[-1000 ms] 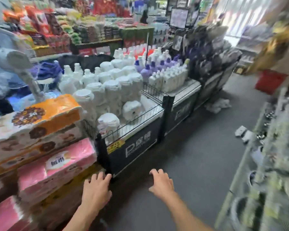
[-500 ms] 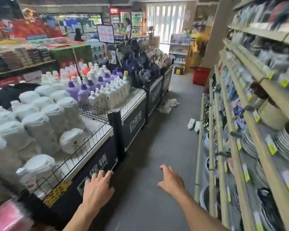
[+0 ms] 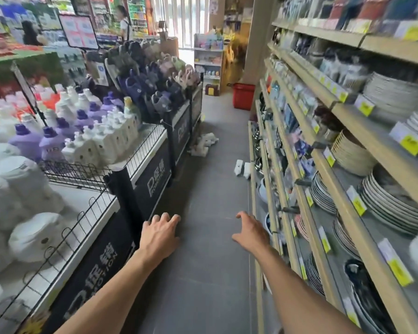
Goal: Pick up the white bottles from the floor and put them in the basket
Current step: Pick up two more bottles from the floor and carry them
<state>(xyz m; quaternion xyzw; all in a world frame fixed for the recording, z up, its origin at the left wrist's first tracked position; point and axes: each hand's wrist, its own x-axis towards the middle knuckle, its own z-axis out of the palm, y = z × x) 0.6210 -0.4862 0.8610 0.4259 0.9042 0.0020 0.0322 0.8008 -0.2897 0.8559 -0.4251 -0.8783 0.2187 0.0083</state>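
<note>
White bottles (image 3: pixel 238 167): two loose, a heap (image 3: pixel 204 143) uncounted; one basket (image 3: pixel 243 96).

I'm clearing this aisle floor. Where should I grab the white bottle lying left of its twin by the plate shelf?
Likely across the body of the white bottle, from above on the aisle side, with the right hand: it lies flat, and the second bottle and the shelf block its far side. Its neck is too small to judge.
</note>
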